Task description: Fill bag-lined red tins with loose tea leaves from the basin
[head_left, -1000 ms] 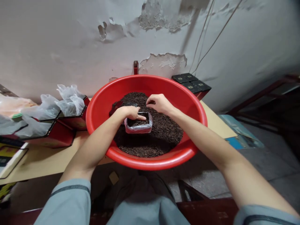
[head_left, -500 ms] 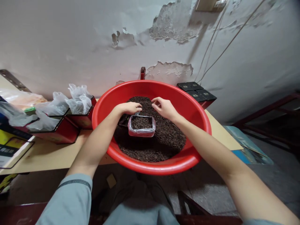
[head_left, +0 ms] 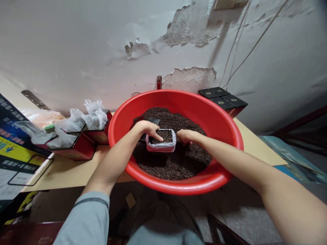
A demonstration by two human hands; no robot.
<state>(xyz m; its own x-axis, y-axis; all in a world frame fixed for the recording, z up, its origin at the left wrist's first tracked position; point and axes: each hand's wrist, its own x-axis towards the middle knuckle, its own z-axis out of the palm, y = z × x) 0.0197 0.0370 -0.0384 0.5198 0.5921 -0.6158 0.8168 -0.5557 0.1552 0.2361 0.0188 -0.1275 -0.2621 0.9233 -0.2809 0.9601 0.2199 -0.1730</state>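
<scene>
A big red basin (head_left: 224,126) on the table edge holds a heap of dark loose tea leaves (head_left: 184,160). In the middle of it sits a small square tin lined with a clear plastic bag (head_left: 161,144), filled with the same leaves. My left hand (head_left: 148,129) grips the tin's left rim, with a finger over the edge. My right hand (head_left: 186,136) rests against the tin's right side, fingers curled on it. A dark scoop-like piece (head_left: 152,120) lies in the leaves behind my left hand.
Red tins lined with plastic bags (head_left: 84,136) stand left of the basin on the wooden table (head_left: 68,170). Black-lidded tins (head_left: 221,96) are stacked behind it at the right. A printed carton (head_left: 15,149) sits at far left. A peeling wall rises close behind.
My right hand came down from the leaves behind the tin to the tin's right side. My left hand shifted back onto the tin's left rim. The view moved slightly left.
</scene>
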